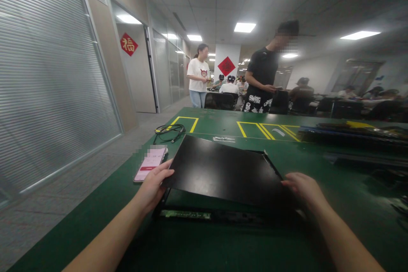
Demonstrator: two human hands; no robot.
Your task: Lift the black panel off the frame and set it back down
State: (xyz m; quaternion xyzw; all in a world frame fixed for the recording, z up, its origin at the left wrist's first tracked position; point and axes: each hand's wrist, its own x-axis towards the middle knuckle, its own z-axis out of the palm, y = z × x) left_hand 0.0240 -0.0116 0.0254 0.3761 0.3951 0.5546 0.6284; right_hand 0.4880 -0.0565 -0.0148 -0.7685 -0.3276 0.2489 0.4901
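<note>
A flat black metal cover panel lies tilted over a low black chassis on the green table. My left hand grips the panel's near left edge. My right hand holds its near right edge. The panel's front edge is raised above the chassis, and a green circuit board strip shows in the gap below.
A phone with a lit pink screen lies left of the panel. A coiled black cable sits behind it. Dark equipment is stacked at the right. Yellow tape outlines mark the table. Two people stand beyond the far edge; others sit behind.
</note>
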